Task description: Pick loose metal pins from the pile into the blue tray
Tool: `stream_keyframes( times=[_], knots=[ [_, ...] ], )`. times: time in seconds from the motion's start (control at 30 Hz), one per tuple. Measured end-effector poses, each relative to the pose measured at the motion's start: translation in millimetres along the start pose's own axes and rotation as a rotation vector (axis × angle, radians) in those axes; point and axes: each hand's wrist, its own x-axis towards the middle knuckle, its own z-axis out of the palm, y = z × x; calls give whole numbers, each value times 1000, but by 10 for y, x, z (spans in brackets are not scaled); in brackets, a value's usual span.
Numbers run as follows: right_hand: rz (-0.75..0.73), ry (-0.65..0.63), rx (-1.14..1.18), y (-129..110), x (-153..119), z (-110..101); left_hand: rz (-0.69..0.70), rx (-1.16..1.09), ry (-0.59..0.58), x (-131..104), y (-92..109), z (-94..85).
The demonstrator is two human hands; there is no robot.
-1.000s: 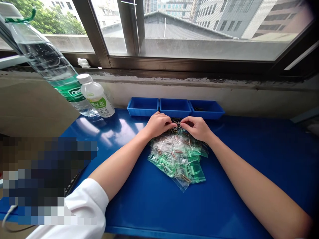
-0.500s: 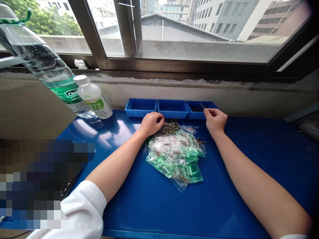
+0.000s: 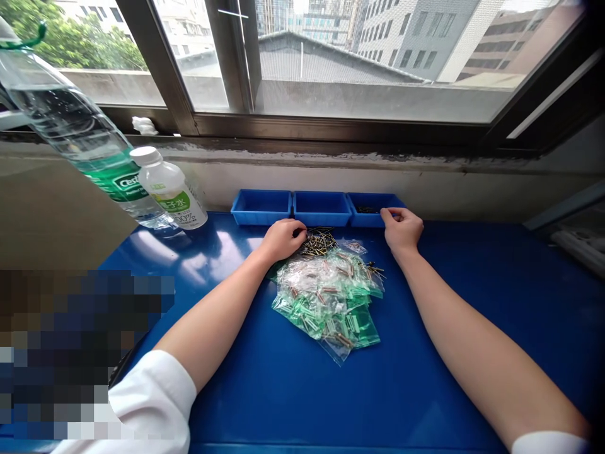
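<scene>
Screws [image 3: 319, 242] (hands [image 3: 404, 231] now farther apart)

Pale wall [image 3: 454, 189] is topped by a dark-framed window [image 3: 331, 94] | grey buildings [image 3: 406, 38] and green foliage [image 3: 101, 41] are seen outside | bright reflections [image 3: 228, 252] are thrown across the glossy blue bench [image 3: 293, 403]

slim dark and brassy metal pieces [image 3: 320, 242] lie jumbled on the blue table [image 3: 283, 397].
</scene>
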Motion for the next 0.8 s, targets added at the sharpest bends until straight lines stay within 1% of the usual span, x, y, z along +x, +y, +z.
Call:
stream_keyframes(
  times=[0.2,0.3,0.4,0.5,0.57,0.6,0.7,0.8],
  knots=[
    [-5,-43,59,-137,-97,-2,-12,4,-16,5,-5,-1],
    [-29,-104,109,-205,-163,-15,-16,9,-24,4,-11,-2],
    [-91,-227,187,-261,-240,-30,-19,9,-28,4,-18,-2],
    [-205,-429,202,-342,-325,-34,-23,1,-35,6,-20,-4],
    [-278,-571,175,-418,-379,-25,-26,-1,-42,9,-15,-7],
    [-311,-622,152,-459,-405,-17,-28,1,-46,9,-11,-9],
    [-429,-743,89,-566,-470,13,-34,13,-54,10,4,-14],
    [-533,-843,69,-619,-516,37,-39,18,-58,10,16,-19]
  ],
)
